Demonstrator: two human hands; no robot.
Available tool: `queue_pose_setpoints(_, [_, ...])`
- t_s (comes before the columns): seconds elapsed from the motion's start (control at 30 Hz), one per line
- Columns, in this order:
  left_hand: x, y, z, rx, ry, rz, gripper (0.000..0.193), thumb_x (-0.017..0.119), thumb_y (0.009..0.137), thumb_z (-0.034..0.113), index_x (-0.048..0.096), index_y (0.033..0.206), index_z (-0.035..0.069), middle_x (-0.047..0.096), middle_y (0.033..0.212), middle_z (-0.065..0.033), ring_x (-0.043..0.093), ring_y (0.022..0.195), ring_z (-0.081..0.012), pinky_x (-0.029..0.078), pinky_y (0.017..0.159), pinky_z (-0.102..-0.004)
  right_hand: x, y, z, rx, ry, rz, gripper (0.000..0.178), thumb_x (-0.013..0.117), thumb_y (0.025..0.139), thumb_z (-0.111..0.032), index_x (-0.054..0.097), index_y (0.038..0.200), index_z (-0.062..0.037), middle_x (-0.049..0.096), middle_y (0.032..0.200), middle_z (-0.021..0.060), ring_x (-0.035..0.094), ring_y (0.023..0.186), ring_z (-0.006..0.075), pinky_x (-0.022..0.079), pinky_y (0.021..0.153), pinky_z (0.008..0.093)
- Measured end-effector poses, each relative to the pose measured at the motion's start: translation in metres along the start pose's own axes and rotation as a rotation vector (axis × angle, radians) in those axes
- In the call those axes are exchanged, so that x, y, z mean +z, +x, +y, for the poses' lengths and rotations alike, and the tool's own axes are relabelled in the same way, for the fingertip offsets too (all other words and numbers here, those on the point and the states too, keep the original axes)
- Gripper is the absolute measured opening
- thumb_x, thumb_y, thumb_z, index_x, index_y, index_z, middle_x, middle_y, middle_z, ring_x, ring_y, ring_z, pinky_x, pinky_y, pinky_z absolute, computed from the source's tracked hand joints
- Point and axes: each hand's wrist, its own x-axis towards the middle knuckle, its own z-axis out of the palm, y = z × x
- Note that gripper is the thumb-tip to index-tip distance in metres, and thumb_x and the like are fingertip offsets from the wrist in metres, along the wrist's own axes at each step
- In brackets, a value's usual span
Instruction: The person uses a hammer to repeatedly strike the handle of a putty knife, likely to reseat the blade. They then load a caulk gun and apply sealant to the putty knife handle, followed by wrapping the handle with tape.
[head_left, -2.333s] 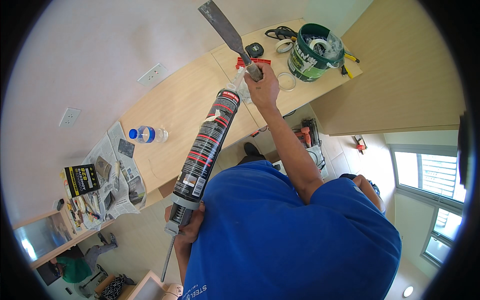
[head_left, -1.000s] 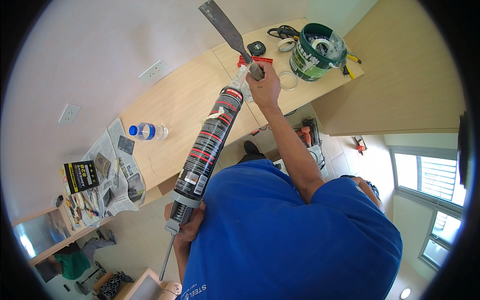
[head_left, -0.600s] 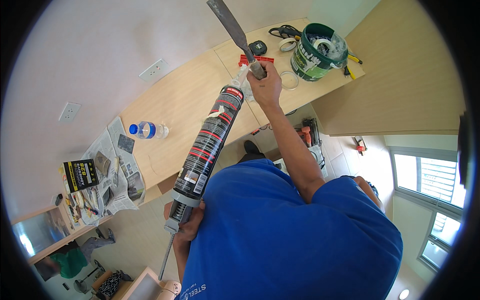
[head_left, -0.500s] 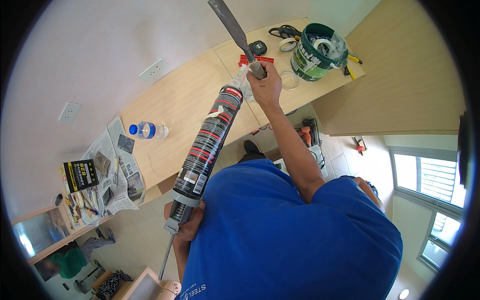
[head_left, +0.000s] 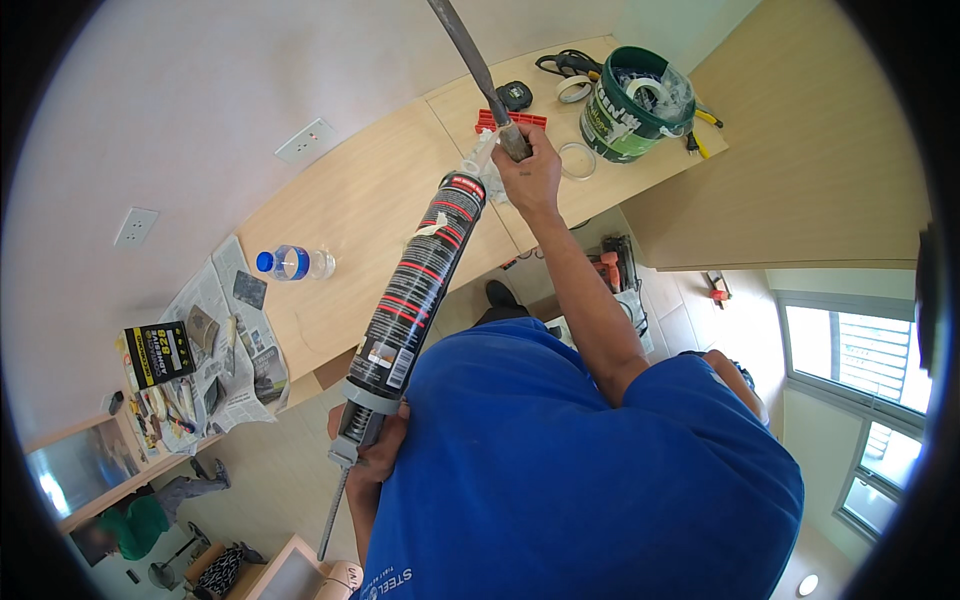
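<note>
Caulking gun [head_left: 372, 410] with a long black cartridge [head_left: 420, 290], striped red and white and carrying a pale label near its lower end, slants up from the person's chest toward the wooden counter [head_left: 350, 215]; its pale nozzle [head_left: 478, 157] ends just beside the right hand. The left hand [head_left: 375, 450] is low by the blue shirt, fingers clamped round the gun's grip, with the thin push rod [head_left: 333, 515] hanging below. The right hand [head_left: 530, 170] is stretched out on a straight arm, fingers wrapped tight on the handle of a putty knife [head_left: 470, 55] whose dark blade rises to the top edge. On the counter's far end stands a green bucket [head_left: 625, 115] with a white-lettered label, holding clear plastic and rolls of tape; more tape rolls [head_left: 573, 90] and a small red package [head_left: 510, 120] lie near it. To the left a clear bottle with a blue cap [head_left: 290, 263] lies on the counter, and beside it spread newspaper [head_left: 225, 350] carries a black-and-yellow box [head_left: 157, 352] and small tools.
</note>
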Motion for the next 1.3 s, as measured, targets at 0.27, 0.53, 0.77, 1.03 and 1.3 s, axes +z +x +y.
queue_pose_setpoints(0.27, [0.0,0.001,-0.001,-0.011,-0.02,0.007,0.016,0.081,0.091,0.016,0.074,0.096,0.002,0.072,0.086,-0.0049,0.065,0.078,-0.0132,0.052,0.073,-0.0308,0.002,0.001,0.002,0.007,-0.001,0.001,0.032,0.086,0.082,-0.018,0.069,0.106,-0.0068,0.073,0.089,0.0102,0.07,0.079,0.0241,0.056,0.075,0.0393])
queue_pose_setpoints(0.53, [0.0,0.004,0.002,-0.014,0.014,0.052,0.015,0.084,0.085,0.011,0.075,0.094,0.001,0.076,0.082,-0.0076,0.071,0.072,-0.0138,0.056,0.067,-0.0287,0.003,0.0,0.004,-0.02,0.008,-0.01,0.034,0.087,0.081,-0.018,0.069,0.107,-0.0066,0.073,0.087,0.0106,0.07,0.076,0.0244,0.056,0.073,0.039])
queue_pose_setpoints(0.77, [-0.001,0.003,-0.005,0.022,-0.013,0.039,0.013,0.083,0.086,0.01,0.075,0.093,0.002,0.075,0.079,-0.0058,0.07,0.07,-0.0129,0.055,0.066,-0.0283,0.004,-0.001,0.0,-0.016,0.011,-0.021,0.033,0.086,0.081,-0.018,0.069,0.107,-0.0058,0.073,0.087,0.0105,0.07,0.077,0.0239,0.056,0.074,0.0389])
queue_pose_setpoints(1.03, [0.0,0.004,-0.007,0.098,0.036,0.036,0.01,0.081,0.085,0.007,0.074,0.091,0.003,0.073,0.078,-0.0054,0.068,0.067,-0.0124,0.053,0.063,-0.0279,0.004,-0.001,0.004,-0.009,0.038,-0.029,0.032,0.086,0.081,-0.017,0.07,0.106,-0.0056,0.073,0.087,0.0099,0.069,0.077,0.0222,0.055,0.074,0.0374])
queue_pose_setpoints(1.3, [-0.002,-0.001,0.001,-0.009,0.001,-0.034,0.019,0.08,0.094,0.018,0.073,0.097,0.001,0.07,0.089,-0.0062,0.066,0.086,-0.0184,0.055,0.086,-0.0387,0.006,-0.001,0.016,-0.028,0.184,-0.057,0.032,0.078,0.081,-0.017,0.07,0.109,-0.0046,0.072,0.088,0.0096,0.068,0.077,0.0204,0.055,0.074,0.0351])
